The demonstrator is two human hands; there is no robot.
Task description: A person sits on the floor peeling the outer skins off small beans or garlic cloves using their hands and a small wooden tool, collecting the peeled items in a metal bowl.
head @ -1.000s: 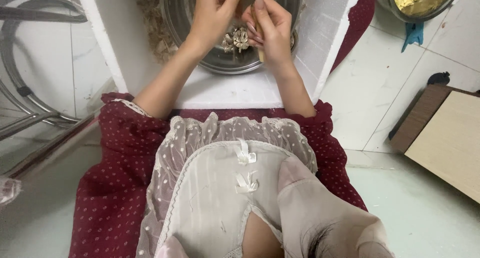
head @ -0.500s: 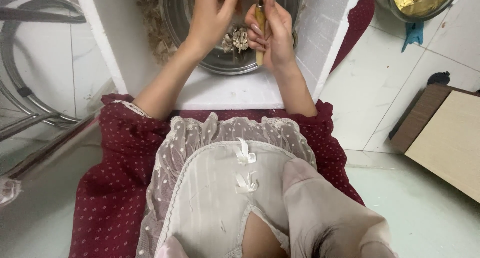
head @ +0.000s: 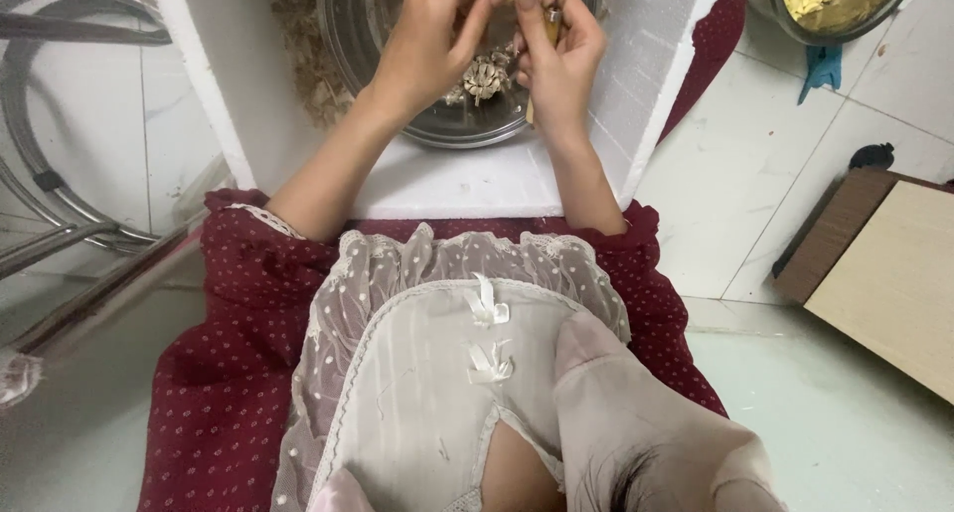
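The left hand [head: 427, 50] reaches over a round steel bowl [head: 397, 124] that sits in a white foam box [head: 467, 179]. Its fingers are curled and its thumb and forefinger pinch narrowly toward the right hand; what it pinches is too small to tell. The right hand [head: 561, 65] is just beside it, fingertips nearly touching, with its grip closed around a small knife with a wooden handle [head: 549, 25]; the blade runs up out of the top edge of the view. Just below the 2 hands, inside the bowl, lies a garlic bulb [head: 485, 75] with pale, streaked skin, close under the fingers but apart from them.

Dry papery peelings [head: 303, 65] lie heaped in the foam box to the left of the bowl. Both forearms come up from a dark red dotted dress [head: 238, 353] with a pale lace apron [head: 427, 353] over the lap.

At the upper right, on the white tiled floor [head: 745, 194], stands a second steel bowl [head: 845, 5] holding peeled yellowish cloves, with a blue clip [head: 823, 67] just below it. A wooden board [head: 884, 273] lies at the right edge, and a bent metal frame [head: 60, 124] stands at the left.
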